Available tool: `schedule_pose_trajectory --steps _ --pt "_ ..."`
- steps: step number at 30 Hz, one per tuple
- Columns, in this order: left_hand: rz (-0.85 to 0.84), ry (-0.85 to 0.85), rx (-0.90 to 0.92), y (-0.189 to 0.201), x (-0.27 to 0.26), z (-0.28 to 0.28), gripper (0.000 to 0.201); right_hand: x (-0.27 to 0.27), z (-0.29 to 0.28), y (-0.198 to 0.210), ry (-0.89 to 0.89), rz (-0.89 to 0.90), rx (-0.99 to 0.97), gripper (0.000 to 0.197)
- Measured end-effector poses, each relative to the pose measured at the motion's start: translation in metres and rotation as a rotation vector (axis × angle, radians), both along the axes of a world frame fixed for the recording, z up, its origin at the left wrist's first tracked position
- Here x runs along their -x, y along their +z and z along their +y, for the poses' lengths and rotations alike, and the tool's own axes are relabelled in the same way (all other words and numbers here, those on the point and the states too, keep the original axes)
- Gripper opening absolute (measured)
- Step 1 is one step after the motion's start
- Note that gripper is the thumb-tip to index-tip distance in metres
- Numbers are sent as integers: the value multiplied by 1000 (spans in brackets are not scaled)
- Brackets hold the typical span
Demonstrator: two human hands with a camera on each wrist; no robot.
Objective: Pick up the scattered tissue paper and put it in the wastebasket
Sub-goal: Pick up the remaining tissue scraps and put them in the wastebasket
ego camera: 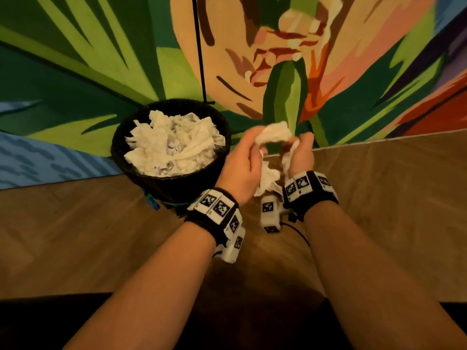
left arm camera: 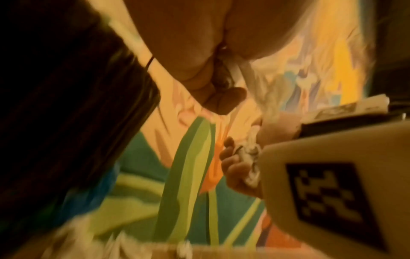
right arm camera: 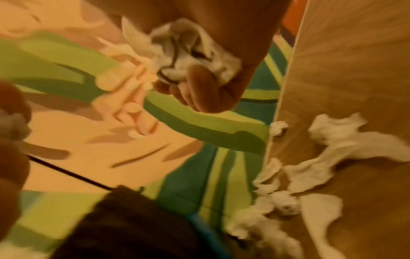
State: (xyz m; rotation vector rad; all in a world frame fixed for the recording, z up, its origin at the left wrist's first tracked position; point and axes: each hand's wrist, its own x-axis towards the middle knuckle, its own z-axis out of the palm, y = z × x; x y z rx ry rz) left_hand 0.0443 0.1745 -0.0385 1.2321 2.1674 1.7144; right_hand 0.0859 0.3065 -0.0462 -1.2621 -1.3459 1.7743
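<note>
Head view, from the left: a dark woven wastebasket (ego camera: 141,170) stands at the edge of a flower-patterned rug (ego camera: 75,79), heaped with crumpled white tissue. Just right of it, the left hand (ego camera: 242,162) and right hand (ego camera: 300,152) are raised close together, each with fingers curled round part of a wad of tissue paper (ego camera: 273,133) between them. Farther right, on the wooden floor (right arm camera: 355,70), more scattered tissue (right arm camera: 332,149) lies loose in the right wrist view.
</note>
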Motion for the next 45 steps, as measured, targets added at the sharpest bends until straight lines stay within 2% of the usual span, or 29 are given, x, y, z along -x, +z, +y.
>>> schedule_pose_trajectory --steps 2,5,8,11,14,16,20,22,25,27,29,32,33,34,36,38,40,43,44,45 --pt "110 42 -90 32 13 -12 33 14 -12 25 52 11 -142 29" --pt "195 155 -108 65 45 -39 22 40 -37 49 173 55 -294 20" --pt "159 221 61 70 78 -77 24 61 -67 57 322 186 -368 25" --pt "119 333 306 57 97 -108 28 70 -94 49 366 198 -470 36" --pt "133 398 402 43 106 -119 20 75 -106 35 342 113 -611 34" --pt "124 411 435 35 108 -121 17 76 -107 25 372 24 -782 27" --pt "130 496 513 26 109 -122 12 75 -103 13 590 -210 -1107 9" --pt "54 533 530 25 111 -120 12 74 -100 13 704 -265 -1139 6" --pt "34 515 555 26 111 -116 12 71 -98 16 783 -299 -1150 29" --pt "27 467 575 29 109 -116 17 69 -99 19 839 -368 -1123 44" --pt "-25 390 618 33 110 -118 28 69 -98 22 893 -409 -1092 46" --pt "-83 269 723 39 115 -123 24 68 -97 26 984 -426 -1101 65" --pt "-59 249 761 39 116 -124 33 68 -96 25 982 -430 -1085 61" --pt "-28 263 773 38 117 -124 41 69 -96 25 956 -418 -1042 49" --pt "20 373 732 33 116 -123 42 73 -96 24 881 -396 -965 24" --pt "43 501 676 29 113 -120 32 77 -98 24 830 -422 -985 25" --pt "73 561 716 27 112 -116 24 79 -100 26 825 -468 -1018 24" --pt "72 539 825 28 114 -111 17 77 -99 26 853 -542 -1066 16" --pt "69 516 872 28 114 -108 17 76 -99 23 866 -564 -1109 19" --pt "74 485 934 29 113 -105 17 76 -101 20 886 -593 -1173 30"
